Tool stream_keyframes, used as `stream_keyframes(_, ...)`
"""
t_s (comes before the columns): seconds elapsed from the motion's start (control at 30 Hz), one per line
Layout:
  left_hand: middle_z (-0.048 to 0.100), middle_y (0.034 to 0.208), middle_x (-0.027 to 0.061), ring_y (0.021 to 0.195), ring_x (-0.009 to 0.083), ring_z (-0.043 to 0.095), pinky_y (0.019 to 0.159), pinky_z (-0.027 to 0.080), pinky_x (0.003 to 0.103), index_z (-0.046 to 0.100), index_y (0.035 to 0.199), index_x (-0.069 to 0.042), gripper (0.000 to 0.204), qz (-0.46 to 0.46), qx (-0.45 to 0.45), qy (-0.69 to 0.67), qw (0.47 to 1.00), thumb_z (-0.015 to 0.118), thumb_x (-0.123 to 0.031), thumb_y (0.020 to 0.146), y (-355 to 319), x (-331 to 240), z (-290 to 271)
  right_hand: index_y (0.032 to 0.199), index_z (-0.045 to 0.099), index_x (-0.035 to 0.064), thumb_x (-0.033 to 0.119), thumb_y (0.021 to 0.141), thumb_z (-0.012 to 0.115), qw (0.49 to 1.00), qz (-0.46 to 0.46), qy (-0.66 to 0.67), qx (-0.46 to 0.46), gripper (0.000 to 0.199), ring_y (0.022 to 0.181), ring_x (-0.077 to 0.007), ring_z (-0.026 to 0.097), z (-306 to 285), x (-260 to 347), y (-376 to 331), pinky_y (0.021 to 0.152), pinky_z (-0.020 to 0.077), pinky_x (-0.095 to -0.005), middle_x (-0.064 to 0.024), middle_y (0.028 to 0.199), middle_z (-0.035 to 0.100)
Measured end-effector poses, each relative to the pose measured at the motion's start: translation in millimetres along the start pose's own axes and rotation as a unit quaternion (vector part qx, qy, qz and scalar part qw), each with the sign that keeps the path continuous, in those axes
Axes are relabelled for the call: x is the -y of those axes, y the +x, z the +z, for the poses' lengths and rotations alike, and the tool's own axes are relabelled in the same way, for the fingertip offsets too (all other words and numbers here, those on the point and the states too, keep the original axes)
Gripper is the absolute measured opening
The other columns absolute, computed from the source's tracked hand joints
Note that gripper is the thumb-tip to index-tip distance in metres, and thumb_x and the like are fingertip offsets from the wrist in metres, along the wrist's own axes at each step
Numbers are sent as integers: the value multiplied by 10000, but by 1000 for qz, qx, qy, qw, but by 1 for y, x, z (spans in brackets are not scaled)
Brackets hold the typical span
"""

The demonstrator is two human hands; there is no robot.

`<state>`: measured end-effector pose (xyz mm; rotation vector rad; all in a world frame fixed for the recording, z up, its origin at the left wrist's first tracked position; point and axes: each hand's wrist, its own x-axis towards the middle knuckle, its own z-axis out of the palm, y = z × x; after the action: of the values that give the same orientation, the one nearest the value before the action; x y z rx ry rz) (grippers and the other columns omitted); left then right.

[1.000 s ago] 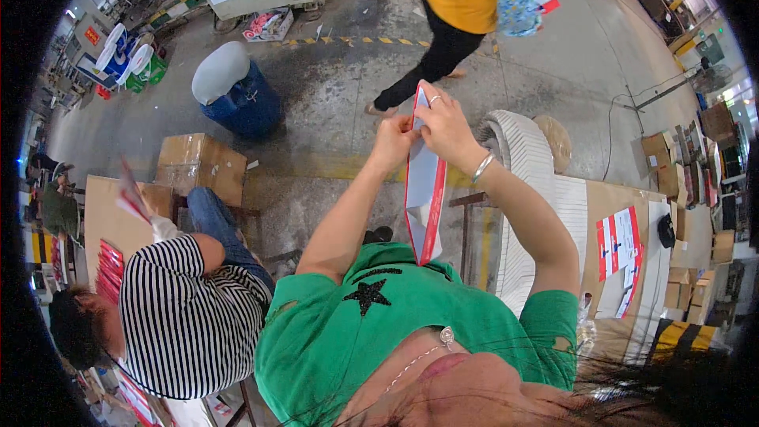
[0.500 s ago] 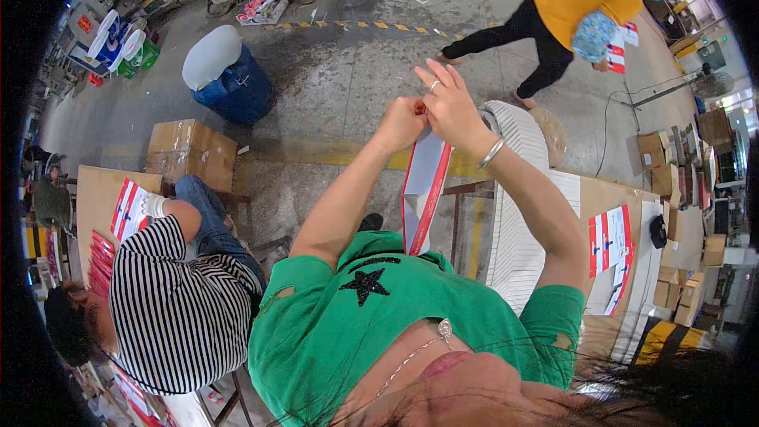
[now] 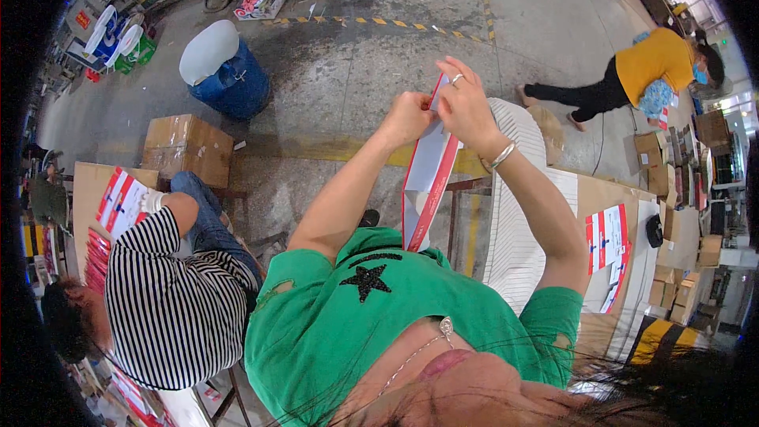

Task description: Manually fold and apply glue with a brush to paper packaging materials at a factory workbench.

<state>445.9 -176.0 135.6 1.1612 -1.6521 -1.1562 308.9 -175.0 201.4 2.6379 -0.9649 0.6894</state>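
Observation:
A long, narrow red-and-white cardboard box (image 3: 424, 195) slants from my torso up to my hands, its pale inside showing. My left hand (image 3: 410, 120) has its fingers curled at the left side of the box's far end. Opposite it, my right hand (image 3: 470, 113) pinches the far end between thumb and index finger, the other fingers stretched outward. A strip of the box sticks up between the two hands. Exactly which flaps the fingertips grip is hidden.
Beside my right arm lies striped pale padding (image 3: 518, 229), then a table with flat red-and-white box blanks (image 3: 606, 239). At left a co-worker in a striped shirt (image 3: 178, 300) sits near a brown carton (image 3: 187, 148). A blue barrel (image 3: 231, 83) stands farther off. Another person (image 3: 648, 67) walks at far right.
The far end of the box now reaches up past my hands. My right hand has shifted slightly right and down, while the left stays close by. The walking person has moved right.

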Motion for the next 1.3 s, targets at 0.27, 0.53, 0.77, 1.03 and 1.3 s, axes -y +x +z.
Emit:
stream_keyframes(0.27, 635, 760, 214, 679, 257, 642, 623, 480, 370, 641, 856, 34, 188, 30, -45, -43, 998, 615, -129, 767, 0, 10, -1, 691, 535, 17, 22, 734, 559, 989, 80, 104, -66, 49, 1140, -368, 458, -13, 7, 1, 926, 381, -439, -192, 1155, 526)
stream_keyframes(0.53, 610, 668, 186, 605, 207, 591, 575, 443, 364, 630, 836, 39, 195, 79, -139, -141, 977, 543, -136, 831, -1, 17, 9, 942, 535, -32, 58, 825, 531, 922, 314, 164, -156, 148, 971, -360, 537, -38, 0, 30, 831, 435, -377, -206, 1009, 557)
stream_keyframes(0.77, 635, 731, 91, 660, 106, 549, 597, 449, 311, 594, 1003, 22, 217, 148, -65, -212, 964, 480, -108, 871, -24, -15, -4, 1153, 561, -1, 183, 905, 499, 974, 196, 90, -62, 315, 965, -256, 583, -17, 12, 29, 822, 444, -312, -187, 1149, 565)
stream_keyframes(1.03, 546, 710, -41, 652, 38, 470, 581, 399, 227, 570, 960, 25, 152, 82, -7, -206, 975, 484, -71, 880, -58, -58, -33, 996, 615, -8, 91, 862, 530, 920, 263, 260, -126, 186, 564, -128, 553, -50, 24, 44, 524, 429, -267, -107, 704, 630)
stream_keyframes(1.3, 630, 700, 137, 634, 144, 585, 580, 451, 325, 600, 942, 20, 163, 133, -154, -172, 964, 506, -88, 862, -49, -38, -19, 1095, 564, -53, 163, 817, 622, 964, 200, 106, -142, 357, 1047, -274, 569, -62, 47, 31, 888, 437, -328, -211, 1089, 593)
